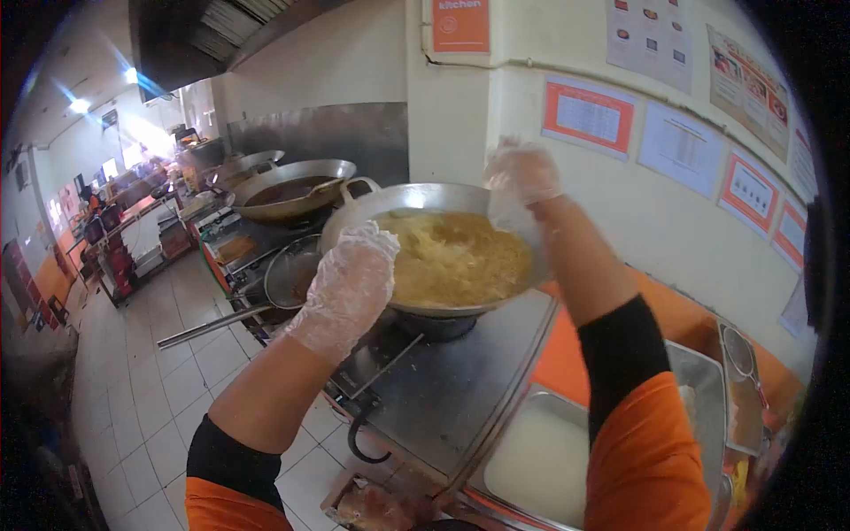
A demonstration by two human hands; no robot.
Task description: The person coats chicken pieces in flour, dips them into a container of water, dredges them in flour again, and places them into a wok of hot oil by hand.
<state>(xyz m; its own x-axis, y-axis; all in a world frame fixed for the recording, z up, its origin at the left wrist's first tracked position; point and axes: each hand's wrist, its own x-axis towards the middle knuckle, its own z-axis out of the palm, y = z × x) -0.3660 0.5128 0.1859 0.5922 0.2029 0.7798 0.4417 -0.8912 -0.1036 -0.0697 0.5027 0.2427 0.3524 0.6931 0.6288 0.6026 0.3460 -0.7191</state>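
A large metal wok [434, 196] sits on a burner, full of bubbling yellow oil [456, 257] with pale pieces frying in it. My left hand [359, 265], in a clear plastic glove, is over the wok's left rim with its fingers curled together; a bit of pale batter-like material shows at the fingertips, too small to name. My right hand [522, 181], also gloved, is raised above the wok's right rim. It is blurred, and what it holds, if anything, cannot be made out.
Left of the wok are a round strainer [292, 273] with a long handle and a second wok [292, 188] of dark liquid. A tray of pale liquid [542, 456] stands at the lower right, beside a metal tray [699, 363]. Papers [680, 146] hang on the wall.
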